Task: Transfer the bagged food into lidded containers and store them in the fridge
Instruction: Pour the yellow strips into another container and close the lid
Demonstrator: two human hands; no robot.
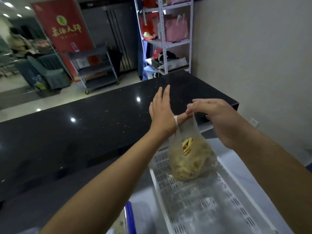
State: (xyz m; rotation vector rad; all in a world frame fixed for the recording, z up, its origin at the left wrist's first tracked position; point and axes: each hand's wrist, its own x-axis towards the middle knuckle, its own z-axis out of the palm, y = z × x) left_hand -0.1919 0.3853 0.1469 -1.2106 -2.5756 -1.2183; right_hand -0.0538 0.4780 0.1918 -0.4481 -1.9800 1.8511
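Note:
A clear plastic bag (189, 159) of yellowish food hangs above a white perforated basket (194, 205). One bag handle is looped over the thumb of my left hand (162, 112), whose fingers are stretched straight over the black counter. My right hand (217, 119) pinches the other handle between fingertips and pulls it up, just right of the left thumb. The bag's bottom is near or touching the basket's far end; I cannot tell which. No lidded container is in view.
The black stone counter (84, 129) runs across the middle. A white wall stands on the right. Behind the counter are a white shelf rack (168, 43), a grey trolley (96, 70), a steel fridge (118, 31) and a red banner (65, 27). A person sits far left.

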